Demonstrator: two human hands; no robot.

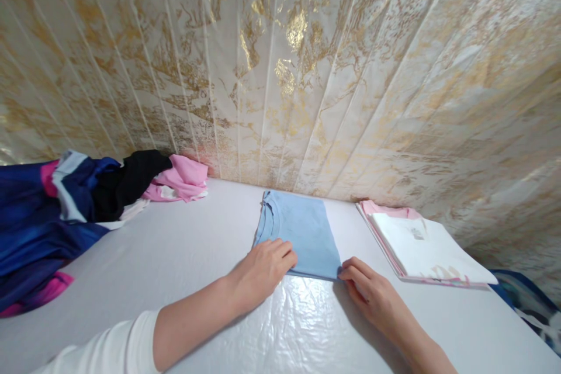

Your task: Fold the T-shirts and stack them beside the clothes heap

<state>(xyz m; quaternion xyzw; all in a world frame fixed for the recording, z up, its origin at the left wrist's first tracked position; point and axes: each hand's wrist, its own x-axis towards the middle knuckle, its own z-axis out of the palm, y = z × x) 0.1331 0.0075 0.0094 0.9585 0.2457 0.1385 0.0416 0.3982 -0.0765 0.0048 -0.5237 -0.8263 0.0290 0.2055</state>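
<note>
Head view: on the table (188,257), the blue shirt (304,228) lies folded flat. My right hand (372,292) pinches its near corner; whether my left hand (266,272) grips, I can't tell. Right of it, folded clothes (438,248) seem done; left, crumpled clothes (127,184) remain unfolded.

I watch remotely through one view, set on the wearer's head, facing forward and down from nearby: tabletop (193,245) across the lower half, gold-patterned drape (280,99) above, left hand (266,269) and right hand (366,286) in the lower middle.
</note>
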